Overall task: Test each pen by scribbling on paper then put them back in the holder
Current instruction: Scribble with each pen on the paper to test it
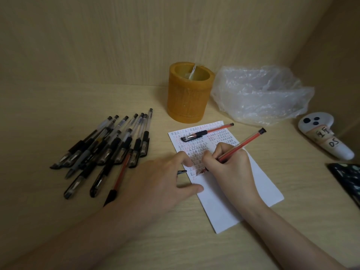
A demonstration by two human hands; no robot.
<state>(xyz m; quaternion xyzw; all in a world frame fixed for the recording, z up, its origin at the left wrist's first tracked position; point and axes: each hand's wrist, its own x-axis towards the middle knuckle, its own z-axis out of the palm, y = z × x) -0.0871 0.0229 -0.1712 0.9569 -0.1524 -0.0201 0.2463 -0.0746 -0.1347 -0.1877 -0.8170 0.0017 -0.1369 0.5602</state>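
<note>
My right hand point(231, 166) grips a red pen point(242, 145) with its tip down on the white paper point(259, 191), whose upper half is covered in small red and black marks. My left hand point(163, 184) rests its index finger and thumb on the paper's left edge. A small black pen cap point(182, 172) sticks out of that hand between the two. A capped red pen point(206, 132) lies across the top of the paper. Several black pens and one red one lie in a pile point(109, 149) to the left. Behind the paper stands the orange round holder point(190, 94).
A crumpled clear plastic bag point(261, 94) lies right of the holder, against the wooden back wall. A white hand controller with labels point(327, 140) lies at the right. A dark patterned object point(348, 182) pokes in at the right edge. A side wall closes the right.
</note>
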